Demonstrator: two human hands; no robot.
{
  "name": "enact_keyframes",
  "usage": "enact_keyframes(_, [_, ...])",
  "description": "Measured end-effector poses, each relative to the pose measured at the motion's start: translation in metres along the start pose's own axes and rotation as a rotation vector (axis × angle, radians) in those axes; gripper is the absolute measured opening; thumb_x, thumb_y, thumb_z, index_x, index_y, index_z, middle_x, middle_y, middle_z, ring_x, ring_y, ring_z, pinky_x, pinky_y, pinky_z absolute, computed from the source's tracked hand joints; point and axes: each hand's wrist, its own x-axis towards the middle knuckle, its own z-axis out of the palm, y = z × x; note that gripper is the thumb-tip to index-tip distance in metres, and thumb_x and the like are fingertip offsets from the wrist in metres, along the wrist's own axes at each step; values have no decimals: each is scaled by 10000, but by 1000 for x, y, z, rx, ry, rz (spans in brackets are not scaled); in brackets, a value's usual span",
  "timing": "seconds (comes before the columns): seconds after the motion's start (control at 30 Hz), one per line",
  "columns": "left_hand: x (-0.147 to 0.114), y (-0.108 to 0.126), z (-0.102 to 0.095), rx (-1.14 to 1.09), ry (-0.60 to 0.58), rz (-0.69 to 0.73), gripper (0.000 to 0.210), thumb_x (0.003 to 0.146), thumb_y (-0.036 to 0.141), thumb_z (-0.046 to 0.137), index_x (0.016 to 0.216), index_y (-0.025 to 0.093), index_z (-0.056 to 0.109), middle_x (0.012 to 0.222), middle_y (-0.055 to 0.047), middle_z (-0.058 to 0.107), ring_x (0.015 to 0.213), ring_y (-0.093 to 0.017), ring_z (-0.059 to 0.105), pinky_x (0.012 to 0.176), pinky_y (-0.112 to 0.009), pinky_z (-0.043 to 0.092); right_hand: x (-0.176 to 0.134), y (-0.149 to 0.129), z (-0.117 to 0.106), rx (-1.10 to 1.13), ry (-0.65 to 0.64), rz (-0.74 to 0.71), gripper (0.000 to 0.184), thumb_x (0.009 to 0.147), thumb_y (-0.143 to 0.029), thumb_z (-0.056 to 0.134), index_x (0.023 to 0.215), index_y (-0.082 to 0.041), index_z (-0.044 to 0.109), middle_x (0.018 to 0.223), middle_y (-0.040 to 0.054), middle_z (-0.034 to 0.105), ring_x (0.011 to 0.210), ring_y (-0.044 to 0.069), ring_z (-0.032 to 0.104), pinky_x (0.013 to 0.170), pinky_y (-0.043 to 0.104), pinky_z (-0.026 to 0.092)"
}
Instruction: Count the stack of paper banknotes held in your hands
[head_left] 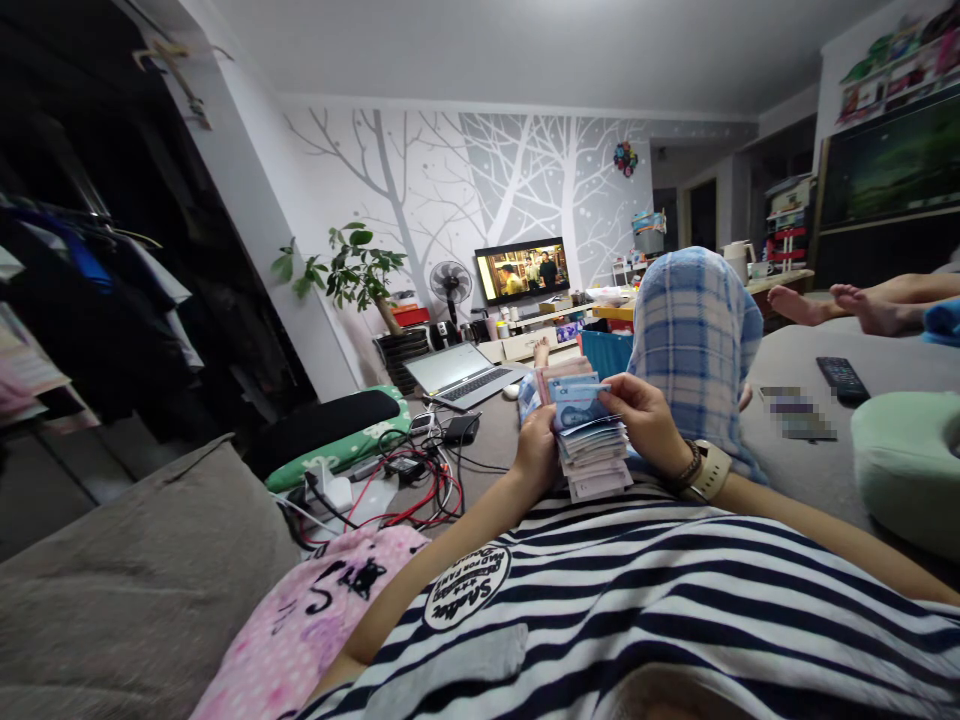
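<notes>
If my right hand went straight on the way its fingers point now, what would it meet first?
The blue paper banknotes, which your right hand is pinching at the edge. Beyond them, possibly the pinkish paper notes, though depth is hard to judge.

Grey seat (787,350) strewn with gadgets and cushions

Calling straight ahead twelve o'clock, I see the grey upholstery spreading to both sides of my feed. At eleven I have an open laptop (476,385), a white mouse (511,391) just beside its keyboard. Nearer, at ten, sit a small black box (461,430) and a tangle of red and black cables (442,490); a green patterned cushion (345,447) lies just beyond them. A pink printed cloth (322,610) spreads at nine. Towards one I find a black remote control (844,380), a flat object (799,412) too pixelated for me to name and, farther off, another person's bare feet (862,305). A pale green curved cushion (900,455) rests at two.
</notes>
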Motion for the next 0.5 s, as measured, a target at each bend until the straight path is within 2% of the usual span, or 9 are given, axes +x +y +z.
enact_keyframes(0.23, [2, -2, 8, -144, 3, -85, 220, 760, 154, 716, 571, 248, 651, 648, -27, 678, 933, -278, 721, 847, -342, 590, -3, -10, 0, -48, -26, 3, 539, 826, -752, 863, 757, -236, 723, 654, -24, 559, 624, 155, 447, 616, 326, 405])
enact_keyframes(0.5, [8, -8, 4, -265, -29, -132, 126, 720, 229, 828, 701, 230, 703, 709, -33, 734, 1022, -315, 782, 876, -364, 629, -6, -14, -1, -84, -64, 11, 575, 876, -780, 787, 703, -244, 673, 635, -25, 515, 597, 154, 434, 584, 322, 402])
